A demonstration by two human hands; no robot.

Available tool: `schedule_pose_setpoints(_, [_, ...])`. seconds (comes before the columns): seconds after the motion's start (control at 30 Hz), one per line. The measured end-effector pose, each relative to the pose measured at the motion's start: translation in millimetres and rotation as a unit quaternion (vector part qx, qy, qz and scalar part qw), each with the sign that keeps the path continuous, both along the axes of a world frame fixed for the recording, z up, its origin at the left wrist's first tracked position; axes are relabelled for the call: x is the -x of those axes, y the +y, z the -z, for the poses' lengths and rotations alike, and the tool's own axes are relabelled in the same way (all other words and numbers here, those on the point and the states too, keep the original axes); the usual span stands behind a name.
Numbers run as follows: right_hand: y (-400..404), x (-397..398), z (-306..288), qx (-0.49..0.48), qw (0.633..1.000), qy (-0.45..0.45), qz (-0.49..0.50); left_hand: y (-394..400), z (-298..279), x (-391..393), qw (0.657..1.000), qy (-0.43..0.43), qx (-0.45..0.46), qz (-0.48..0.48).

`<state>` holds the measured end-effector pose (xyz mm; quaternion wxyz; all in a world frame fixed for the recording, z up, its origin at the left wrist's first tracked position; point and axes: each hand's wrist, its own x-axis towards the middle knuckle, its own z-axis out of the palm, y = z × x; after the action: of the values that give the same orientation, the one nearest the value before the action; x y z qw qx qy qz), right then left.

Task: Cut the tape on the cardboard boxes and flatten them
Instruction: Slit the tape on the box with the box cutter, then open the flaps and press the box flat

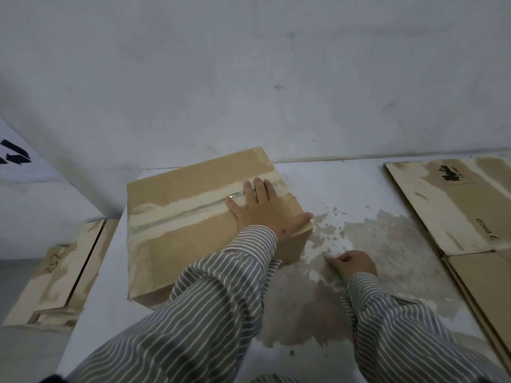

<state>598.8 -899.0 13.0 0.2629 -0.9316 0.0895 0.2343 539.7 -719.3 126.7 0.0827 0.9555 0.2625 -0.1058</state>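
A scuffed white wall (249, 78) backs a white table (304, 299) whose paint has worn away in a large grey-brown patch (373, 258) toward its right half. On the table's left-centre portion sits a closed cardboard box (177, 217), its top seam covered by a strip of clear tape (177, 214) running the length of the lid, with pale torn patches alongside. At the table's right edge lies a stack of flattened cardboard boxes (448, 205), the top sheet bearing dark printing. Lower left, off the table's edge, more flattened cardboard (55, 277) rests with handwritten figures on it. A person in a grey shirt with white stripes reaches in from the bottom of the frame. The left hand (262, 211) lies flat and open on the box's right end, fingers spread across the tape, thumb out along the box edge. The right hand (356, 264) rests on the worn patch just right of the box, fingers curled around a green-handled cutter (336, 270), its tip pointing toward the box.
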Motion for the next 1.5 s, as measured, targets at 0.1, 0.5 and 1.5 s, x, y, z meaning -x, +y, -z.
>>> schedule_pose_setpoints(0.1, [3,-5,-13,-0.062,0.994,-0.077,0.040,6,-1,3,1.000,-0.004,0.002,0.020])
schedule_pose_setpoints(0.5, [85,-24,-119,-0.182,0.870,-0.207,-0.408,55,-6,65,0.964,0.002,-0.049,0.263])
schedule_pose_setpoints(1.5, [55,77,-65,0.007,0.784,-0.496,-0.373,41,-9,101,0.996,0.018,0.019,0.091])
